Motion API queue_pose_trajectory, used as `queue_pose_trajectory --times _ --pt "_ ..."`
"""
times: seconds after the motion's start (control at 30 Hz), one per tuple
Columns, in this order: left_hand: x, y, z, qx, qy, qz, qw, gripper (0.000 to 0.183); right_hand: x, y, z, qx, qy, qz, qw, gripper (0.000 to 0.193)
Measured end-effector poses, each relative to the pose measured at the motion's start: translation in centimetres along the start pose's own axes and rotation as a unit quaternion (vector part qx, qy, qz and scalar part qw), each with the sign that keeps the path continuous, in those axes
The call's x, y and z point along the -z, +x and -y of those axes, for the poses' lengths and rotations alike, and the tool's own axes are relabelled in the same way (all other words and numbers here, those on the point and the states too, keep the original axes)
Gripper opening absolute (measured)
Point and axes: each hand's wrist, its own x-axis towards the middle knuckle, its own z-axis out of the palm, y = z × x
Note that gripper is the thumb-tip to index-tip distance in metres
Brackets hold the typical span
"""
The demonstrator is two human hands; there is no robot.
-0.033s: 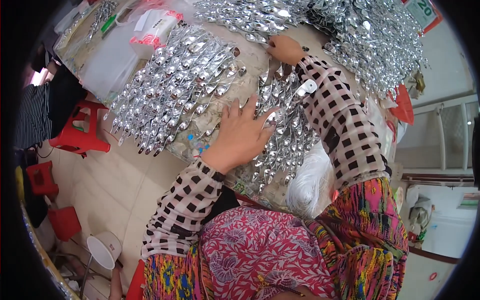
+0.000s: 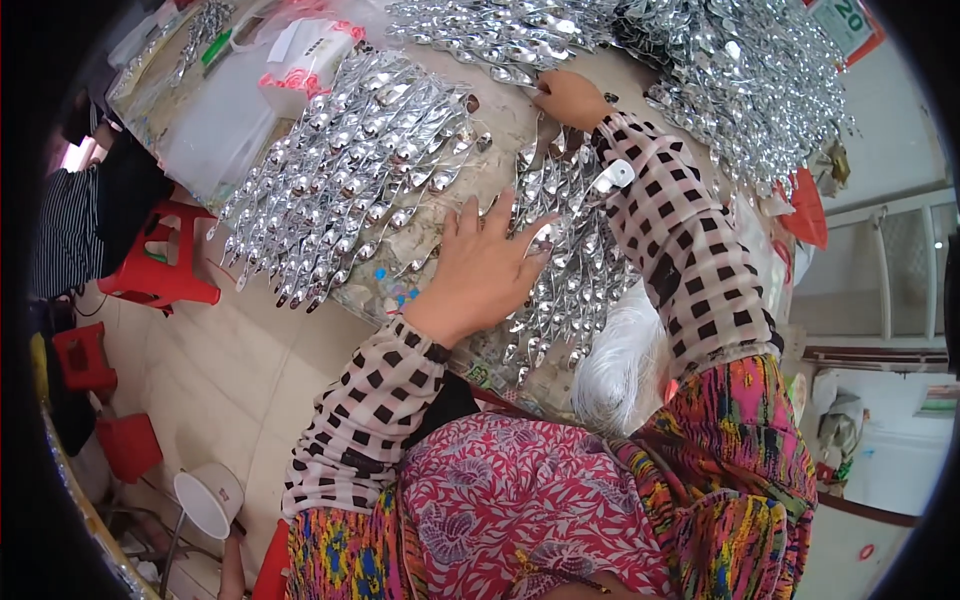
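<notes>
Shiny silver foil pieces lie in overlapping rows on a table [image 2: 500, 130]. My left hand [image 2: 482, 272] rests flat, fingers spread, on the near strip of silver pieces [image 2: 570, 270] by the table's front edge. A broad fan of the same pieces [image 2: 350, 170] lies to its left. My right hand [image 2: 568, 98] reaches farther across, fingers curled and pinched on a silver piece at the edge of the far heap [image 2: 500, 35]. A bigger heap [image 2: 750, 80] is piled at the far right. Both arms wear checked sleeves.
A white plastic bag [image 2: 622, 370] hangs at the table's near edge against my lap. Clear bags with white and pink items [image 2: 300, 55] sit at the far left. Red stools [image 2: 160, 275] and a white bucket [image 2: 208, 497] stand on the tiled floor. A person in stripes [image 2: 65, 235] is on the left.
</notes>
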Motion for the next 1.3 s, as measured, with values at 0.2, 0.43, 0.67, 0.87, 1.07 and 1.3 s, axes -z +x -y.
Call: queue_pose_trajectory --times 0.2,0.43,0.67,0.87,1.07,1.3 --pt "-0.2 0.0 0.2 0.001 -0.012 -0.002 1.0 0.047 0.3 -1.0 0.8 -0.036 0.059 -0.078 0.995 0.029" --pt "-0.3 -0.1 0.3 -0.009 -0.004 -0.013 1.0 0.047 0.7 0.0 0.3 -0.05 0.067 -0.113 0.99 0.025" --pt "-0.4 0.1 0.3 -0.018 -0.005 -0.024 1.0 0.048 1.8 1.3 -2.2 0.005 -0.09 -0.067 0.994 0.025" --pt "-0.5 -0.2 0.5 -0.014 -0.012 -0.027 0.999 0.048 3.2 0.3 -0.8 0.01 -0.129 -0.02 0.991 0.029" --pt "-0.6 0.1 0.2 -0.018 -0.014 -0.017 1.0 0.047 3.9 0.7 -4.0 -0.032 0.034 0.02 0.999 0.031" --pt "-0.5 0.0 0.6 -0.008 0.008 0.016 1.0 0.048 7.0 -5.2 -6.5 0.015 0.145 -0.053 0.988 0.027"
